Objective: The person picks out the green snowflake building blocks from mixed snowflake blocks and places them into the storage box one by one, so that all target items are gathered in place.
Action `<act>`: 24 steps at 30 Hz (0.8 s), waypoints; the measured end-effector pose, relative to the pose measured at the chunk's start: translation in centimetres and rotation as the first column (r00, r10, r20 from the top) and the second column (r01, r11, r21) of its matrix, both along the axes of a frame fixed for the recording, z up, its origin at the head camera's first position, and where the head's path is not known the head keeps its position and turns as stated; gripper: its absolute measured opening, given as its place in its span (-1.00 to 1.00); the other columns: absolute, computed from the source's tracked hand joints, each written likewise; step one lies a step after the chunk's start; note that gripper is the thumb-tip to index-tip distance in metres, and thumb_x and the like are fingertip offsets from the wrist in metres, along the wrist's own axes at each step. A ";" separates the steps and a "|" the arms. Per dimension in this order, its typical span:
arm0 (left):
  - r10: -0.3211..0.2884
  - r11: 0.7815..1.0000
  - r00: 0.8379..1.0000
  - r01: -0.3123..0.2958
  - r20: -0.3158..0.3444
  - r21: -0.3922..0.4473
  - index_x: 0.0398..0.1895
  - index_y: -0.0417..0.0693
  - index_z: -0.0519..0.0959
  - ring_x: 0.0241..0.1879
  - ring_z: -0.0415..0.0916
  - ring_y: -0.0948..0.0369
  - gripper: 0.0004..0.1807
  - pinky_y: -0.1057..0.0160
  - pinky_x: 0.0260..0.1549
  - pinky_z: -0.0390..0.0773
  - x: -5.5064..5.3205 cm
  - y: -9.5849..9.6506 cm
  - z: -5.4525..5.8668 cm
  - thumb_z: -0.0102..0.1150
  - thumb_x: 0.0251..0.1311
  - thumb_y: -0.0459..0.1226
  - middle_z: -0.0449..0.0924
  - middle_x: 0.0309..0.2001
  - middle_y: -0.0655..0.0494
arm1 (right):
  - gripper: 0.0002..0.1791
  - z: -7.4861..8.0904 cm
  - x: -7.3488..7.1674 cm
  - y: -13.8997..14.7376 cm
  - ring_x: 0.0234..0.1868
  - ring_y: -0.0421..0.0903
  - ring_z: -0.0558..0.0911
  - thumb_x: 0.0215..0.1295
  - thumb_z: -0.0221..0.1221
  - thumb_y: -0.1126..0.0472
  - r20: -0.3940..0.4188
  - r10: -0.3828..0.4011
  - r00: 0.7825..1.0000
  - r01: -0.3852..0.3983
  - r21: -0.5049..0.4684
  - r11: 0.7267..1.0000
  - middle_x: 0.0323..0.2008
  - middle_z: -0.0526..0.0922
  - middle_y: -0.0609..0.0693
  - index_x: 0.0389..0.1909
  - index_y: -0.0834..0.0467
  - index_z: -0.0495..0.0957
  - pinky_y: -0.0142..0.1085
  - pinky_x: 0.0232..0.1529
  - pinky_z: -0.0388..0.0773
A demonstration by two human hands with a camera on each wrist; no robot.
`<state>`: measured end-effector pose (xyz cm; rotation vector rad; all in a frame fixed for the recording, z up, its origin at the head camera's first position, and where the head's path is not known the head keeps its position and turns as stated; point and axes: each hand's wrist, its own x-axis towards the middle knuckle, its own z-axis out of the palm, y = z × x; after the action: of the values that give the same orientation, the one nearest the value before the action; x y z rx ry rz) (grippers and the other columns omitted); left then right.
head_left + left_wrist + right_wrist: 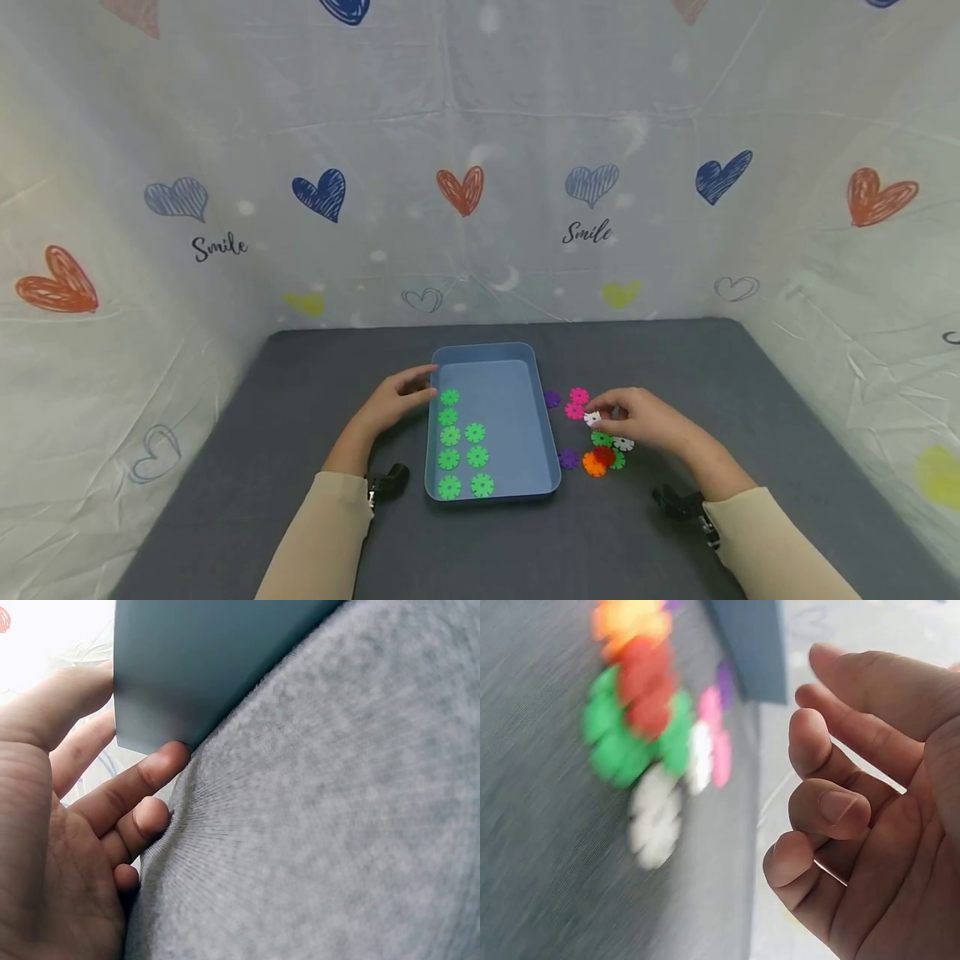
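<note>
A blue tray [504, 425] lies on the dark grey table, with two columns of green flower-shaped discs [450, 436] along its left side. At the tray's left wall, my left hand [397, 396] rests its fingertips against the outside; the left wrist view shows the fingers loosely bent there. Over the loose discs right of the tray hovers my right hand [637, 417]. Its fingers [832, 806] are loosely bent, thumb apart, with nothing between them in the right wrist view. Near its fingertips lie a white disc [592, 418] and pink discs [574, 411].
Beside the tray's right wall lie purple discs [568, 458]. Red [603, 455], orange [594, 465] and green discs [618, 459] overlap in a small pile, with another white disc [623, 444] close by. A heart-printed curtain [525, 250] surrounds the table's back and sides.
</note>
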<state>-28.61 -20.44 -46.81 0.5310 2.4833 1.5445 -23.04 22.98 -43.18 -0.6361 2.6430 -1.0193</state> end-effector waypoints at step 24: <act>0.007 1.000 1.000 -0.008 -0.004 -0.006 0.49 -0.22 0.37 0.04 0.50 -0.05 -0.39 -0.07 0.02 0.46 0.0 0.1 0.0 0.24 0.45 -0.23 0.55 0.10 -0.18 | -0.71 -3.6 0.0 2.1 -0.43 -0.25 0.40 0.17 0.31 0.33 -0.120 0.047 0.992 -0.029 0.148 0.989 -0.44 0.46 -0.18 -0.05 0.16 0.68 -0.28 -0.34 0.37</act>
<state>-28.61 -20.32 -46.82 0.5247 2.4951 1.5390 -23.08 25.04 -46.76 -0.7360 2.7681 -0.7906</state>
